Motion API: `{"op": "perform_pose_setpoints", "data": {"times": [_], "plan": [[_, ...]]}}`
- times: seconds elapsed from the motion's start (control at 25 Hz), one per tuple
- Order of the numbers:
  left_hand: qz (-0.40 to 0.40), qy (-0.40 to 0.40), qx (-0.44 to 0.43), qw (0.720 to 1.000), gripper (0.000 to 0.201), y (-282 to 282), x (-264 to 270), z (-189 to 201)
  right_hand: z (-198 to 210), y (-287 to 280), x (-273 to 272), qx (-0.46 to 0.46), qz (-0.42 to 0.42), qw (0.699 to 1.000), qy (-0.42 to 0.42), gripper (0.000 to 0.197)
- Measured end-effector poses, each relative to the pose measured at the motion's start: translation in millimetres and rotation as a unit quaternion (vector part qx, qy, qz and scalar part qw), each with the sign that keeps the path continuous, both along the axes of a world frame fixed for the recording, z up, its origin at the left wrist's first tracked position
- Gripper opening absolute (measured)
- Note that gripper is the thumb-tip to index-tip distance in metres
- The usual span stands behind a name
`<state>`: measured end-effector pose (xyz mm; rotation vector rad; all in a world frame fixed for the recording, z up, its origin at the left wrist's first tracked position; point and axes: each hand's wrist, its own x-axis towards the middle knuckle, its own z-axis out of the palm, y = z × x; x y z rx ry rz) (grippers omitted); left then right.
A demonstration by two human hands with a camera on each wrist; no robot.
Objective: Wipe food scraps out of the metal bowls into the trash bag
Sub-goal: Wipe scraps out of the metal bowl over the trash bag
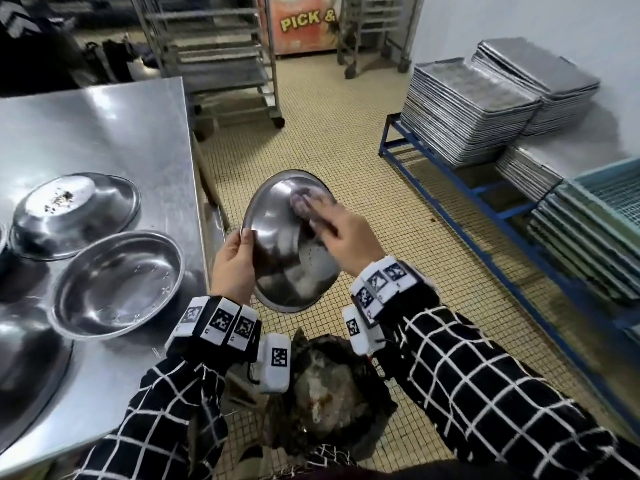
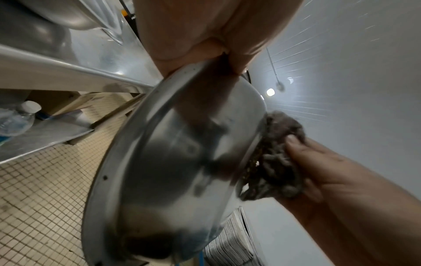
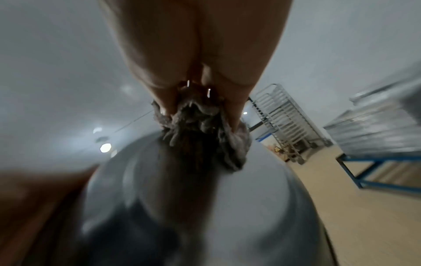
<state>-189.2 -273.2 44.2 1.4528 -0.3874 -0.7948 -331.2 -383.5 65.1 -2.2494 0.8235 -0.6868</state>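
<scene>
My left hand grips a metal bowl by its rim, thumb on the edge, and holds it tilted over the dark trash bag. The bowl's convex underside faces me. My right hand holds a grey shaggy cloth and presses it against the far part of that underside. In the left wrist view the cloth sits bunched on the bowl's base, with the right hand's thumb over it. The right wrist view is blurred; it shows the cloth between the fingers above the bowl.
A steel table on the left carries an upturned bowl with scraps on its base, an upright bowl and a third bowl. Stacked trays rest on a blue rack at right. Wheeled racks stand behind.
</scene>
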Motion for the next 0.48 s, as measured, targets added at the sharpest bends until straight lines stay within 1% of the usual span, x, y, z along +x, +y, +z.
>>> {"op": "perform_pose_setpoints", "data": {"times": [0.08, 0.16, 0.2, 0.24, 0.28, 0.32, 0.36, 0.4, 0.44, 0.48], "plan": [[0.012, 0.006, 0.005, 1.000, 0.023, -5.0, 1.6, 2.3, -20.0, 13.9, -11.7, -0.026, 0.043, 0.998, 0.046, 0.044], [0.042, 0.009, 0.013, 0.999, 0.025, -6.3, 7.8, 2.7, -44.2, 26.4, -33.5, 0.003, 0.063, 0.994, 0.084, 0.041], [0.049, 0.011, 0.014, 0.999, 0.027, -5.8, 11.0, 2.1, -54.4, 29.2, -43.0, 0.040, 0.047, 0.994, 0.090, 0.039], [0.050, 0.013, 0.017, 0.999, 0.028, -6.1, 14.0, 0.2, -61.0, 30.7, -49.4, 0.080, 0.012, 0.993, 0.081, 0.038], [0.050, 0.021, 0.017, 0.998, 0.028, -5.9, 13.9, 1.1, -62.5, 32.3, -53.3, 0.110, -0.030, 0.992, 0.053, 0.038], [0.045, 0.032, 0.016, 0.998, 0.026, -6.0, 12.5, 2.4, -59.3, 33.8, -54.2, 0.117, -0.072, 0.991, 0.013, 0.039], [0.039, 0.037, 0.012, 0.998, 0.024, -7.0, 9.0, 4.6, -51.2, 36.5, -51.0, 0.102, -0.094, 0.990, -0.031, 0.039], [0.030, 0.039, 0.007, 0.999, 0.023, -8.0, 4.9, 7.9, -40.1, 40.7, -43.8, 0.077, -0.087, 0.991, -0.069, 0.039], [0.020, 0.039, -0.004, 0.999, 0.022, -9.2, 0.0, 11.5, -29.4, 44.9, -34.4, 0.030, -0.057, 0.994, -0.084, 0.041], [0.010, 0.033, -0.016, 0.999, 0.023, -10.1, -5.9, 14.7, -19.4, 48.3, -24.2, -0.040, -0.025, 0.996, -0.073, 0.043]]}}
